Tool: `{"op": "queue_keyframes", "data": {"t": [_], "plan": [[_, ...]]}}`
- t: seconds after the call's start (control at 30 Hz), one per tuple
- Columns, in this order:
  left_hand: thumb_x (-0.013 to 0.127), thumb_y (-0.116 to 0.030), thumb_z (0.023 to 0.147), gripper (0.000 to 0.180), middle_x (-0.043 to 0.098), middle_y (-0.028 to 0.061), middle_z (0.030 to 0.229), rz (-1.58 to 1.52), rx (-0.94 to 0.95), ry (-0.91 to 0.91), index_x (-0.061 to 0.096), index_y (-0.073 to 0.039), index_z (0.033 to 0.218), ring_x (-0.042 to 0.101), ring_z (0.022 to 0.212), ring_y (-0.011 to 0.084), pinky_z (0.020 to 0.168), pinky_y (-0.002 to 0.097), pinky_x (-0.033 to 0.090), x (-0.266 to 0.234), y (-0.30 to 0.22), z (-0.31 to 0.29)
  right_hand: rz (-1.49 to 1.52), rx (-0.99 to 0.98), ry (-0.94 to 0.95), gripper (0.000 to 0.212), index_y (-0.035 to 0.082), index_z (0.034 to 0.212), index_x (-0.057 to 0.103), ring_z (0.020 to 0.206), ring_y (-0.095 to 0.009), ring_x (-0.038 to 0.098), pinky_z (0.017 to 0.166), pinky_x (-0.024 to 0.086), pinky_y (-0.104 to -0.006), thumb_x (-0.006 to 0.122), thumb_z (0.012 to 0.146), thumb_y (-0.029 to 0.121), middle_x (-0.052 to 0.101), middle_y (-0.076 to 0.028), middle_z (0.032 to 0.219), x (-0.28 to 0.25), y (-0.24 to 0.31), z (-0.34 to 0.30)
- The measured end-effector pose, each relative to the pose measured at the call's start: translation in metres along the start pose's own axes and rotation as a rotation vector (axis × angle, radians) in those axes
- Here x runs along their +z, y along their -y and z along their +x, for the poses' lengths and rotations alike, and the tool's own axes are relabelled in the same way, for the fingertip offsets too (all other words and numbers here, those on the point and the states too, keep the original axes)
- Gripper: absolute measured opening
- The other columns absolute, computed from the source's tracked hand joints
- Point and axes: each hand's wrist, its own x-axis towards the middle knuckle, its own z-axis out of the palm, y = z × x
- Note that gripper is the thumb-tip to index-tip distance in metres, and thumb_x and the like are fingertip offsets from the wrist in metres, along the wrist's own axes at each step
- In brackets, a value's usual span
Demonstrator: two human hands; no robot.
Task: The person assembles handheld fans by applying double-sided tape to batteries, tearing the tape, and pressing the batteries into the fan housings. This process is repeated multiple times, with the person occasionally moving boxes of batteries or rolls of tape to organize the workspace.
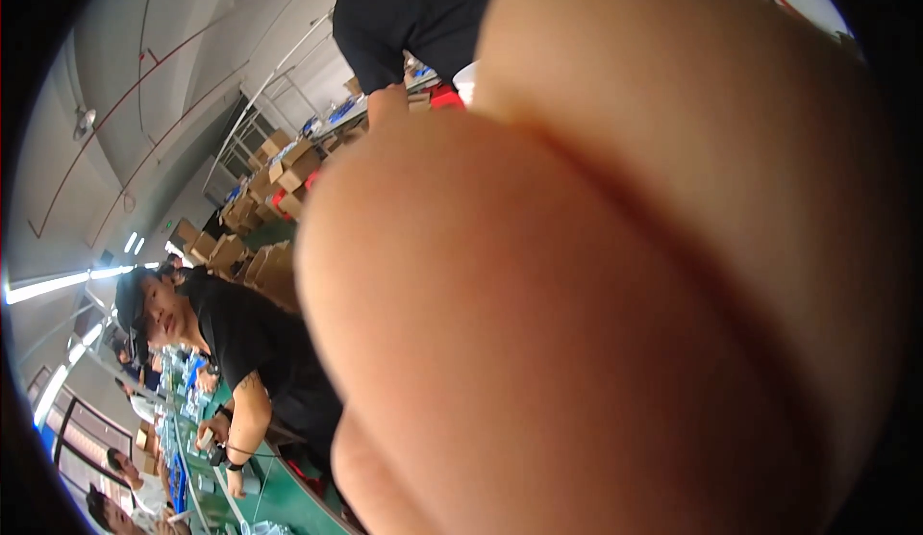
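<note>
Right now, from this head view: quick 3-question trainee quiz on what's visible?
1. True or false: fingers pressed close to the lens block most of the picture.
2. What are the stacked things at upper left? A) brown cardboard boxes B) metal drums C) tyres
3. What colour is the long bench where the seated co-worker in black works?

Key: 1 true; 2 A; 3 green.
Note: which hand the fingers belong to cannot be told.
</note>
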Motion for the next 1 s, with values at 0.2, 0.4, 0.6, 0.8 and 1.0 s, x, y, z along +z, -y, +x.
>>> {"op": "queue_keyframes", "data": {"t": [0.2,0.4,0.6,0.8,1.0], "plan": [[0.068,-0.033,0.073,0.063,0.049,0.0239,0.118,0.1,-0.037,0.041,0.046,0.007,0.117,0.044,0.11,0.0398,0.092,0.047,0.034,-0.042,-0.022,0.005,0.065,-0.066,-0.024,0.035,-0.004,0.098,0.053,0.08,-0.023,0.058,0.073,0.046,-0.0336,0.071,0.071,0.008,0.056,-0.017,0.094,-0.003,-0.015,-0.01],[0.068,-0.033,0.073,0.063,0.049,0.0239,0.118,0.148,-0.03,0.078,0.046,0.007,0.116,0.044,0.11,0.0398,0.092,0.0471,0.034,-0.063,-0.047,0.015,0.065,-0.112,-0.051,0.034,-0.004,0.098,0.053,0.08,-0.023,0.058,0.073,0.046,-0.0336,0.071,0.071,0.009,0.056,-0.017,0.094,0.008,-0.019,-0.024],[0.068,-0.033,0.073,0.062,0.049,0.0239,0.117,0.114,0.012,0.1,0.046,0.007,0.116,0.044,0.109,0.0398,0.092,0.0471,0.034,-0.059,-0.063,0.038,-0.009,-0.104,-0.069,0.034,-0.004,0.098,0.053,0.079,-0.023,0.058,0.072,0.047,-0.0336,0.071,0.071,0.009,0.056,-0.017,0.094,0.016,-0.017,-0.032],[0.068,-0.033,0.073,0.062,0.049,0.0239,0.117,0.025,0.036,0.058,0.047,0.007,0.116,0.044,0.109,0.0398,0.092,0.0471,0.035,-0.044,-0.098,0.063,-0.1,-0.036,-0.027,0.034,-0.004,0.097,0.053,0.079,-0.023,0.058,0.071,0.047,-0.0336,0.071,0.071,0.009,0.056,-0.017,0.094,0.02,0.002,-0.023],[0.068,-0.032,0.073,0.062,0.049,0.0239,0.117,-0.005,0.057,0.056,0.047,0.007,0.115,0.044,0.108,0.0398,0.091,0.0472,0.035,-0.039,-0.093,0.059,-0.154,-0.019,-0.02,0.034,-0.004,0.097,0.053,0.078,-0.023,0.058,0.071,0.047,-0.0337,0.071,0.072,0.01,0.056,-0.017,0.094,0.022,0.007,-0.023]]}}
